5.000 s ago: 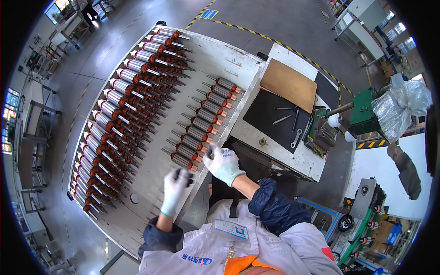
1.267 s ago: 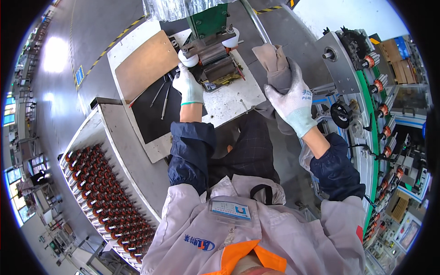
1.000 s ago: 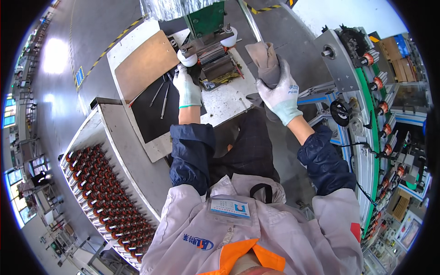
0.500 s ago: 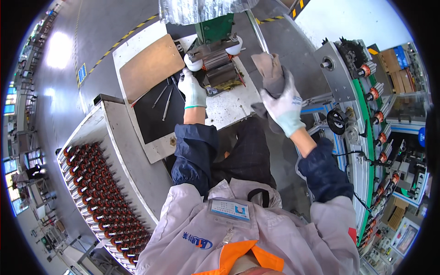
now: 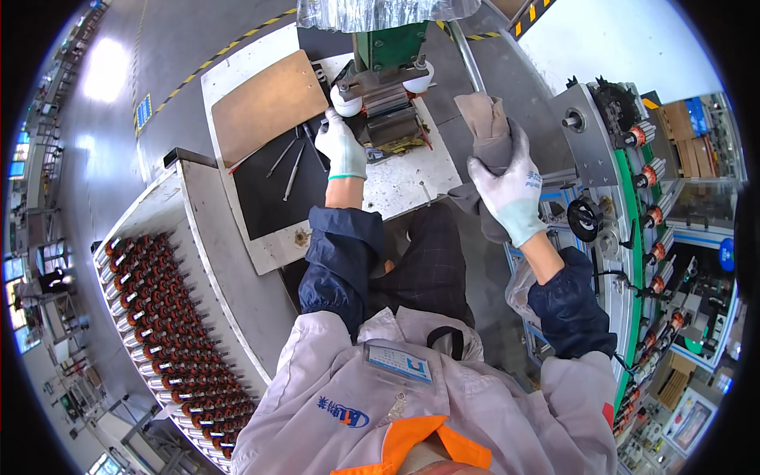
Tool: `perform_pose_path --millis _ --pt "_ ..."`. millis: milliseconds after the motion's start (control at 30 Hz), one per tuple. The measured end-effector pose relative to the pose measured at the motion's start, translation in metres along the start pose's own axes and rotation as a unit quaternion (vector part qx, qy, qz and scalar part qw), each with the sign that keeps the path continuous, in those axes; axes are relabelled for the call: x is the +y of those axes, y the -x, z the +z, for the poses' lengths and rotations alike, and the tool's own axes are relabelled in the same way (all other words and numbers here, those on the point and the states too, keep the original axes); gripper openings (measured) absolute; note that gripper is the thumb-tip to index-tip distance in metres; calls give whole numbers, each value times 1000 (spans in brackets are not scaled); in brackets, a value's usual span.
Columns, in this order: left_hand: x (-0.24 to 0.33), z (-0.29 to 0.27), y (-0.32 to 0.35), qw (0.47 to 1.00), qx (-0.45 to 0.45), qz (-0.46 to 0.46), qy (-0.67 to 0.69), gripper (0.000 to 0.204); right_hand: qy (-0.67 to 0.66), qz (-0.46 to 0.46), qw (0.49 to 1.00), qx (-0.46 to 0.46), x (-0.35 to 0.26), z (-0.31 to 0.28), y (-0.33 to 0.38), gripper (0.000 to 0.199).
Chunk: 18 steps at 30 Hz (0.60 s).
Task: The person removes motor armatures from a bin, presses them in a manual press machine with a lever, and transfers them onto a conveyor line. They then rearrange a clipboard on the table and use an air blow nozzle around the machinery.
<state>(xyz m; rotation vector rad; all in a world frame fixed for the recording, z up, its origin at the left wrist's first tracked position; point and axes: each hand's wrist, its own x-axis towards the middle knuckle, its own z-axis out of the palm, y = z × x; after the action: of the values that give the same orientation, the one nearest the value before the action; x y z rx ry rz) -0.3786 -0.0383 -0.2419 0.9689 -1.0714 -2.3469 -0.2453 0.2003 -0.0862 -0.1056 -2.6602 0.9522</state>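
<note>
My gloved right hand [image 5: 507, 184] is closed around a cloth-wrapped lever handle [image 5: 484, 127], whose metal rod runs up toward the machine. Grey-brown cloth hangs below the grip. In its white glove, my left hand [image 5: 342, 145] is beside the left white roller [image 5: 346, 103] of a small green press [image 5: 388, 49]. Its fingers are curled together, and whatever they may hold is hidden. Between the two white rollers, a metal armature-like cylinder [image 5: 388, 101] lies across the press, just above a dark metal block [image 5: 393, 127].
A brown board [image 5: 269, 109] and thin hand tools [image 5: 293, 170] lie on the white worktable [image 5: 289, 255]. Left of me, a rack [image 5: 184, 184] holds several rows of copper-wound armatures [image 5: 170, 317]. A green-edged conveyor [image 5: 625, 214] carrying armatures stands at right, with a black handwheel [image 5: 584, 219].
The whole view has shifted slightly, so the press and both hands appear a little farther right. My right hand keeps its grip on the lever handle; my left stays beside the roller.
</note>
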Motion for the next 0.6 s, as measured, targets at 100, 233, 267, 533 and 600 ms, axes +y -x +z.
perform_pose_path --millis 100,233,267,533,600 --pt "2 -3 -11 998 13 7 -63 25 -15 -30 999 32 7 17 -3 73" --pt "-1 0 4 996 -72 -45 34 25 -16 -44 996 72 25 25 -4 72" --pt "3 -1 3 991 -96 -62 74 25 -5 -57 995 78 20 27 -5 71" --pt "0 6 17 997 -12 3 -75 26 -11 -6 999 49 17 17 -1 72" --pt "5 -3 5 998 -53 -15 -23 25 -20 -15 998 60 17 30 -5 72"
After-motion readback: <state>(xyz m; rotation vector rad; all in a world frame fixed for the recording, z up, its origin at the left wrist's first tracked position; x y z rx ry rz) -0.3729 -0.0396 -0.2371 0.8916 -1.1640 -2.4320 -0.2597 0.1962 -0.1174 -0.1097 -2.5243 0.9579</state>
